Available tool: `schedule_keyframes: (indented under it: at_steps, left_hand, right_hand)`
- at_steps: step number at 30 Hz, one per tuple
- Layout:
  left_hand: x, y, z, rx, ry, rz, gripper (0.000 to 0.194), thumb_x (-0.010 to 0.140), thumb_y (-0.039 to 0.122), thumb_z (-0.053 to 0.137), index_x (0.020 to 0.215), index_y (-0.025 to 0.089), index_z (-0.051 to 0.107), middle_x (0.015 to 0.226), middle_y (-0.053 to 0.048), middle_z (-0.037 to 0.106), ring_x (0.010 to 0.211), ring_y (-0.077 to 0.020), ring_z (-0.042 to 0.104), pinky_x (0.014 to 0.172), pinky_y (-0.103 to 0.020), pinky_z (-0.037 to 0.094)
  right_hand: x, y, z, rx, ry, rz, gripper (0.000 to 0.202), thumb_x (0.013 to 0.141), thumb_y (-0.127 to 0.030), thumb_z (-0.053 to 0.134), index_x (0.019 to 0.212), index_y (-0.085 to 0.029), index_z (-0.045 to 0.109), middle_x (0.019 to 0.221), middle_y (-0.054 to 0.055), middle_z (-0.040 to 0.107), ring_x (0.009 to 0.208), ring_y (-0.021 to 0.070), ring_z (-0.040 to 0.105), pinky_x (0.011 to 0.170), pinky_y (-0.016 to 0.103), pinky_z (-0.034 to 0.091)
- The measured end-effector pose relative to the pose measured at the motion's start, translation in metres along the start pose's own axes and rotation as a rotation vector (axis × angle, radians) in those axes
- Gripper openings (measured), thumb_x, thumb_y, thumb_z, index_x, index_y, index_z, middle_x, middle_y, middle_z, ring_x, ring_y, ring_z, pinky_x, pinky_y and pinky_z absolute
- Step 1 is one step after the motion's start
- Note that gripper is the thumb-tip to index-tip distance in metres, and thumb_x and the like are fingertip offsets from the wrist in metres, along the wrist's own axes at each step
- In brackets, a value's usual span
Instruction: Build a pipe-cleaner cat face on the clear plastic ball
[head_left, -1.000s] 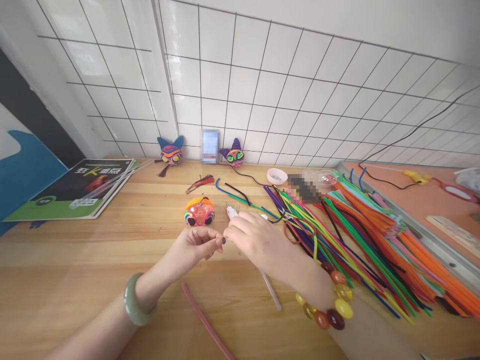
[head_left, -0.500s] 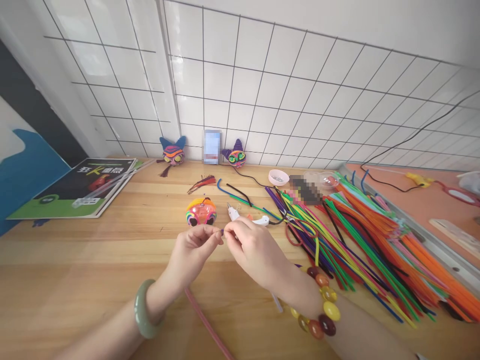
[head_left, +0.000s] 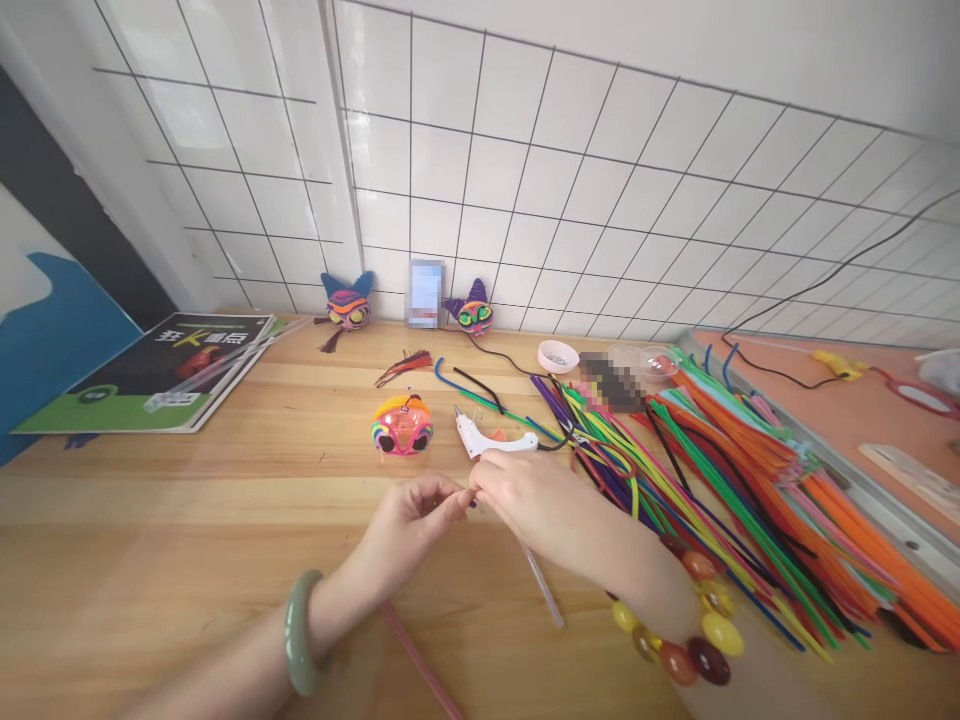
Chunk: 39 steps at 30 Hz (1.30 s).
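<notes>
My left hand (head_left: 416, 525) and my right hand (head_left: 529, 500) meet at the fingertips, both closed in a pinch. Between them shows a tiny purple bit of pipe cleaner (head_left: 472, 504), mostly covered by the fingers. Just beyond lies a white hot glue gun (head_left: 495, 438), its nozzle towards the far left. A mask-like ornament (head_left: 403, 425), orange and pink with dark eyes, sits left of the glue gun. Under my right hand a clear glue stick (head_left: 544, 590) lies on the table, and a pink rod (head_left: 421, 660) runs below my left wrist.
Bundles of coloured pipe cleaners (head_left: 720, 500) cover the right side. Two finished eared masks (head_left: 348, 305) and a phone (head_left: 426, 294) stand against the tiled wall. A pink bowl (head_left: 558, 356) stands at the back, a book (head_left: 161, 375) at far left. Red-handled scissors (head_left: 600, 460) lie among the stems.
Both hands have moved slightly right and closer to me, still pinched together. My right wrist has swung outward, uncovering more of the glue gun and the clear glue stick.
</notes>
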<state>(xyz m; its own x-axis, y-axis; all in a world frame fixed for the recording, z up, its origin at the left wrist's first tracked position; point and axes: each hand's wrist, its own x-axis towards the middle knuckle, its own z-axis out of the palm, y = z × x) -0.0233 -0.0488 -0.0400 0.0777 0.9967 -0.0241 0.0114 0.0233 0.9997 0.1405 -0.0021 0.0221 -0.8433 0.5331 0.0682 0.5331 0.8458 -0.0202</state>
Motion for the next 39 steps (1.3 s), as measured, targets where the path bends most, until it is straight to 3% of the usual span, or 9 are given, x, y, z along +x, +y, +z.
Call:
schedule_keyframes:
  at_steps: [5, 12, 18, 26, 33, 39]
  left_hand:
    - [0.002, 0.0, -0.008, 0.0, -0.156, 0.024, 0.028, 0.077, 0.04, 0.06, 0.063, 0.016, 0.057, 0.054, 0.003, 0.049, 0.05, -0.0087, 0.037, 0.049, -0.021, 0.031]
    - [0.001, 0.002, -0.015, 0.206, -0.186, 0.137, 0.03, 0.087, 0.038, 0.046, 0.067, 0.018, 0.053, 0.062, 0.002, 0.048, 0.058, -0.0114, 0.042, 0.055, -0.022, 0.035]
    - [-0.002, 0.001, -0.015, 0.174, -0.041, 0.182, 0.028, 0.089, 0.038, 0.042, 0.069, 0.019, 0.047, 0.062, 0.003, 0.044, 0.058, -0.0117, 0.039, 0.056, -0.022, 0.034]
    - [-0.004, -0.002, -0.008, 0.046, 0.153, 0.2, 0.026, 0.087, 0.038, 0.046, 0.069, 0.019, 0.047, 0.06, 0.005, 0.038, 0.056, -0.0113, 0.034, 0.054, -0.023, 0.031]
    - [-0.007, -0.008, -0.006, 0.082, 0.3, 0.259, 0.018, 0.088, 0.033, 0.046, 0.077, 0.019, 0.05, 0.068, 0.002, 0.046, 0.063, -0.0125, 0.041, 0.06, -0.024, 0.036]
    - [-0.004, -0.002, -0.004, 0.056, 0.33, 0.28, 0.02, 0.088, 0.032, 0.045, 0.074, 0.018, 0.049, 0.063, 0.003, 0.042, 0.058, -0.0108, 0.038, 0.055, -0.023, 0.034]
  right_hand:
    - [-0.002, -0.002, 0.001, 0.03, 0.045, -0.045, 0.018, 0.084, -0.005, 0.049, 0.071, -0.017, 0.053, 0.069, 0.0, 0.054, 0.056, 0.0128, 0.049, 0.047, 0.026, 0.025]
    - [0.002, -0.004, -0.004, 0.044, 0.07, -0.055, 0.018, 0.088, -0.008, 0.047, 0.073, -0.016, 0.052, 0.073, 0.001, 0.054, 0.06, 0.0137, 0.049, 0.051, 0.027, 0.03]
    - [0.009, -0.011, -0.005, 0.205, 0.13, 0.069, 0.015, 0.092, -0.015, 0.044, 0.081, -0.016, 0.055, 0.079, 0.003, 0.059, 0.069, 0.014, 0.054, 0.061, 0.026, 0.038]
    - [0.017, -0.024, 0.014, 0.399, 0.33, 0.201, 0.016, 0.086, -0.01, 0.047, 0.073, -0.016, 0.054, 0.073, 0.002, 0.058, 0.069, 0.0145, 0.054, 0.062, 0.026, 0.04]
    - [0.024, -0.034, 0.026, 0.587, 0.515, 0.232, 0.013, 0.085, -0.012, 0.047, 0.076, -0.017, 0.054, 0.069, 0.001, 0.056, 0.065, 0.013, 0.053, 0.061, 0.024, 0.042]
    - [0.025, -0.028, 0.025, 0.681, 0.448, 0.224, 0.01, 0.086, -0.013, 0.049, 0.08, -0.017, 0.056, 0.07, 0.0, 0.057, 0.064, 0.0114, 0.053, 0.059, 0.022, 0.041]
